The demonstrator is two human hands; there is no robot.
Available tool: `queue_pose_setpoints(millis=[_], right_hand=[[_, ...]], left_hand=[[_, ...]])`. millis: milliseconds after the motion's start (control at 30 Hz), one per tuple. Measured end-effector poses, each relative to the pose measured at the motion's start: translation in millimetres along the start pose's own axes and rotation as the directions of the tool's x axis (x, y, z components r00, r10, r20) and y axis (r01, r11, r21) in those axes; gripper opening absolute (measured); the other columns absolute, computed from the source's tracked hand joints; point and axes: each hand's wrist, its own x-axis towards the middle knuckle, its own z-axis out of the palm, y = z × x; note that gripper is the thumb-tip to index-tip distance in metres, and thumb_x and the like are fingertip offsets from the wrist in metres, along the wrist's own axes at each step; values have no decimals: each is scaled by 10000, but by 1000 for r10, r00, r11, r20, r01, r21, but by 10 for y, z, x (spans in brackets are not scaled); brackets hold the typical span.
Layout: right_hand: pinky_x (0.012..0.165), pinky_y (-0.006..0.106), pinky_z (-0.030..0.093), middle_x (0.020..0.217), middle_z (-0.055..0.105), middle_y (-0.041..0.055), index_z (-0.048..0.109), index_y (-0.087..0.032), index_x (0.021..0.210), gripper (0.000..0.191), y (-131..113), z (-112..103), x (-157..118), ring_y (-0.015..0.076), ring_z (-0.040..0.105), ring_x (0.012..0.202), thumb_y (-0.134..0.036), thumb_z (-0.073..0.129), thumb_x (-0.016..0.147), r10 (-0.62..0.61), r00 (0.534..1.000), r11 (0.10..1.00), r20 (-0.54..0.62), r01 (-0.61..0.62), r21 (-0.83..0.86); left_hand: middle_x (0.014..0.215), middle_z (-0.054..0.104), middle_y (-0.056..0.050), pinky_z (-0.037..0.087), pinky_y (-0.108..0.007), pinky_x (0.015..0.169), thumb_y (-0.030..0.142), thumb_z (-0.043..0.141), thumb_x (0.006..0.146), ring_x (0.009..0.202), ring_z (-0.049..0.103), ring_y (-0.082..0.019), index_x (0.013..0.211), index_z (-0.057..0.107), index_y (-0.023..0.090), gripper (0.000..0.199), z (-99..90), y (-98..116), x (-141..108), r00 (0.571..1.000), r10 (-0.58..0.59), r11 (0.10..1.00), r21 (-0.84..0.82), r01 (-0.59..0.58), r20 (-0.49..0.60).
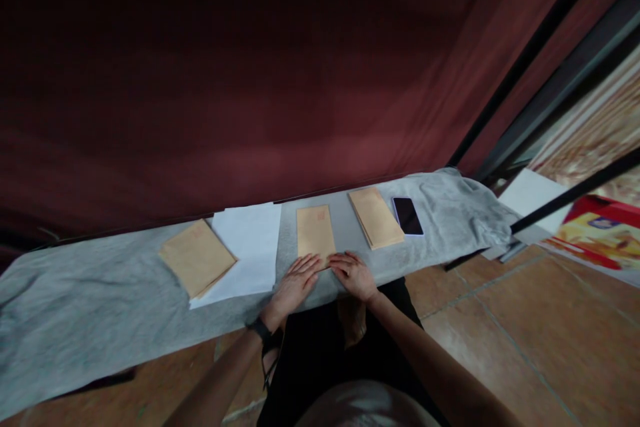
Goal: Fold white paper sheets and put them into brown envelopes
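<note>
Nearest us: left hand (296, 281) and right hand (354, 275), both flat, fingers extended, at the near end of the middle envelope (315, 230), which lies on grey cloth (100, 307). Even pressure from both sides should, we judge, keep that edge straight. White paper (257, 243) left, phone (409, 217) right; red curtain (250, 113) beyond.

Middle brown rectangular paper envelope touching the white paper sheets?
Apart. Head view: a strip of grey cloth shows between the envelope and the white sheets.
</note>
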Motion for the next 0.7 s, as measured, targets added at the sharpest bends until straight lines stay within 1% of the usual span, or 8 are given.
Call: queue_pose_setpoints(millis=[100, 200, 300, 433, 500, 567, 633, 700], right_hand=[[1124, 429, 384, 1227, 713, 18, 730, -284, 1100, 259, -19, 12, 6, 162, 634, 1172, -266, 493, 1000, 26, 999, 1000, -29, -26, 5], [1110, 431, 391, 1210, 719, 14, 731, -287, 1077, 258, -38, 29, 8, 162, 637, 1163, -267, 486, 999, 38, 998, 999, -40, -39, -6], [1112, 427, 388, 1200, 723, 6, 723, -287, 1073, 245, -52, 39, 11, 159, 639, 1155, -257, 493, 994, 56, 997, 998, -49, -57, -16], [1120, 435, 385, 1194, 724, 4, 715, -284, 1067, 240, -61, 27, 32, 165, 640, 1149, -246, 489, 994, 77, 995, 997, -67, -78, -19], [1119, 429, 395, 1207, 719, 13, 703, -271, 1105, 246, -84, 29, 33, 172, 633, 1162, -231, 489, 990, 82, 994, 996, -73, -84, -27], [1129, 425, 393, 1266, 691, 33, 674, -253, 1192, 298, -141, 58, 9, 180, 608, 1207, -191, 470, 984, 78, 993, 995, -86, -83, -55], [1153, 429, 372, 1357, 634, 50, 625, -234, 1293, 368, -233, 123, -44, 190, 557, 1280, -165, 444, 980, 39, 996, 994, -80, -47, -94], [1175, 442, 348, 1428, 575, 62, 571, -220, 1372, 407, -337, 207, -115, 207, 501, 1344, -195, 440, 987, -22, 999, 992, -43, 17, -127]], left_hand=[[1452, 560, -30, 355, -414, 1183, 284, 384, 1019, 1382, 459, -154, 1375, 561, 247, 399, 37, 28, -19, 995, -59, 997, -47, 56, -86], [1367, 632, -23, 422, -391, 1144, 250, 402, 1001, 1309, 538, -153, 1274, 641, 249, 363, 52, 64, -10, 978, -118, 989, -108, 101, -174], [1305, 672, -17, 462, -379, 1114, 223, 411, 983, 1256, 586, -157, 1187, 691, 252, 347, 46, 96, 5, 964, -150, 983, -138, 122, -220], [1290, 680, -19, 482, -389, 1099, 231, 415, 978, 1236, 603, -172, 1170, 697, 255, 342, 42, 118, 10, 956, -160, 982, -141, 128, -245], [1297, 676, -21, 483, -398, 1100, 239, 404, 983, 1240, 600, -176, 1189, 687, 253, 350, 50, 117, 3, 957, -154, 982, -141, 122, -246], [1312, 667, -22, 480, -406, 1104, 222, 393, 979, 1249, 592, -176, 1219, 672, 254, 369, 63, 111, -7, 958, -149, 984, -135, 119, -245], [1332, 654, -19, 477, -413, 1107, 194, 383, 969, 1260, 582, -173, 1255, 651, 259, 397, 77, 104, -16, 959, -146, 985, -122, 119, -241], [1350, 642, -21, 475, -422, 1111, 179, 370, 964, 1267, 575, -174, 1275, 639, 257, 418, 86, 100, -24, 963, -137, 988, -104, 116, -233]])
